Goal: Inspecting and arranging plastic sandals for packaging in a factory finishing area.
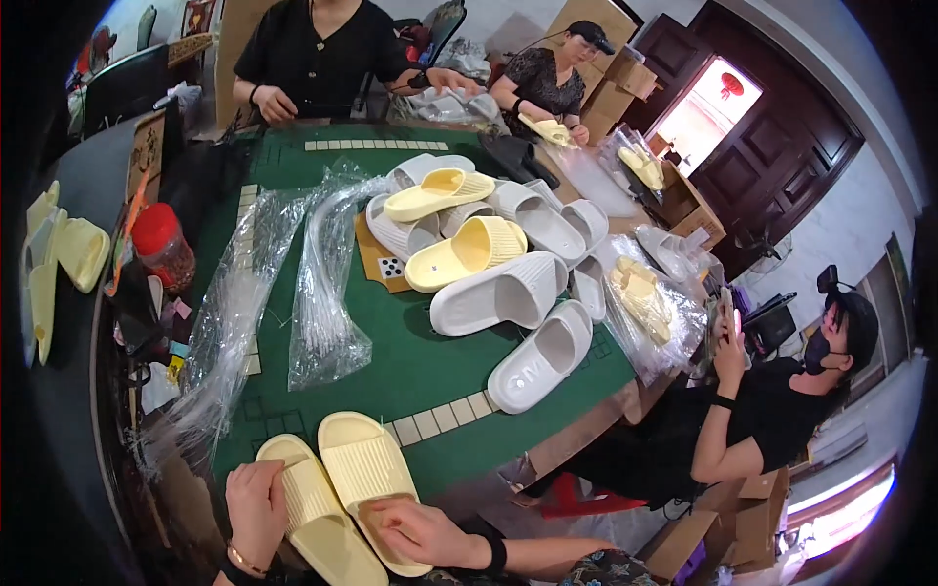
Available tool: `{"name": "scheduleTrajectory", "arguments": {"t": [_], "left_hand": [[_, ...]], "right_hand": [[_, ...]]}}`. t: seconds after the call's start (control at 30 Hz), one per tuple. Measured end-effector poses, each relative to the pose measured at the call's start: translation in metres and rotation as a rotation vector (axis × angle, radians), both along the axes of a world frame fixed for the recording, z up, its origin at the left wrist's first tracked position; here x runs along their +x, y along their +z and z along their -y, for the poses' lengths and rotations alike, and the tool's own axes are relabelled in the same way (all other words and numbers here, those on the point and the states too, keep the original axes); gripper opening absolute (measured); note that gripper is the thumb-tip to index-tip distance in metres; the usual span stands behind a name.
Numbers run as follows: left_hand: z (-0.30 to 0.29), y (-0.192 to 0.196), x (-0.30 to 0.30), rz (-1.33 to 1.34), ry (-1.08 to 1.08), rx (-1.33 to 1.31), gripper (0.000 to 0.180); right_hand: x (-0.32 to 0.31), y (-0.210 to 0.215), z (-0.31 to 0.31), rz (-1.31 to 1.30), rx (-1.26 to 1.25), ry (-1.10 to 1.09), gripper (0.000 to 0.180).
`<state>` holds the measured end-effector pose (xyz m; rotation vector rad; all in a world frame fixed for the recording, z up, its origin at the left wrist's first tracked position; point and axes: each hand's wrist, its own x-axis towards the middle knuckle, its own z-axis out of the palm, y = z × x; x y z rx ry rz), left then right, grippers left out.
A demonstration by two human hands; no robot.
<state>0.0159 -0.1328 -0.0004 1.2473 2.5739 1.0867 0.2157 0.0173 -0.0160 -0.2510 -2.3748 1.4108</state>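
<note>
Head view: both bare hands low in frame, over one pair of yellow slides at the near table edge.
Left hand (256, 498): fingers bent, tips at the outer edge of the left yellow slide (309, 488), by its strap; cannot tell whether they pinch it or only touch.
Right hand (430, 535): fingers curled, thumb close to them, over the opening of the right yellow slide (367, 471); cannot tell if anything thin sits between the tips.
Yellow pair: side by side, straps up, toe ends pointing away from the person; whether table or lap bears the lower ends, cannot tell.
Step in hand: probably lining up or readying this pair.
Next move: likely calls for a firmer hold on both straps, keeping the slides level with each other.
Tile row (442, 419): just beyond the pair, on the green tabletop (410, 356).
Clear bundle (327, 317): thin strands in plastic, beyond the pair; more clear plastic (230, 293) spread to its left.
Slide pile: grey slides (501, 301) with yellow ones (461, 256) among them, mid-table.
In the way: loose plastic could snag at left; pile crowds the far side.
Left rim: red-lidded jar (164, 249).
Right rim: clear bag (674, 327) around yellow slides.
Others: standing person (318, 68) opposite; seated person (557, 83) with a yellow slide; person with phone (772, 415) at right.
</note>
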Motion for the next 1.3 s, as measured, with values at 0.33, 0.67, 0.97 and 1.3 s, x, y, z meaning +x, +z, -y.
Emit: {"name": "scheduleTrajectory", "arguments": {"t": [0.33,0.67,0.97,1.3], "left_hand": [[0.003,0.003,-0.018,0.078,-0.134,-0.065,0.021],[-0.007,0.001,-0.030,0.162,-0.181,-0.049,0.027],[-0.005,-0.006,-0.032,0.114,-0.181,-0.033,0.029],[-0.002,-0.001,-0.030,0.076,-0.174,-0.009,0.032]], "right_hand": [[-0.003,-0.009,-0.007,0.097,0.368,0.186,0.026],[-0.042,-0.003,-0.008,0.332,0.168,0.264,0.033],[-0.015,-0.040,0.005,0.320,0.367,0.293,0.032],[-0.046,-0.013,0.001,0.314,0.406,0.249,0.035]]}}
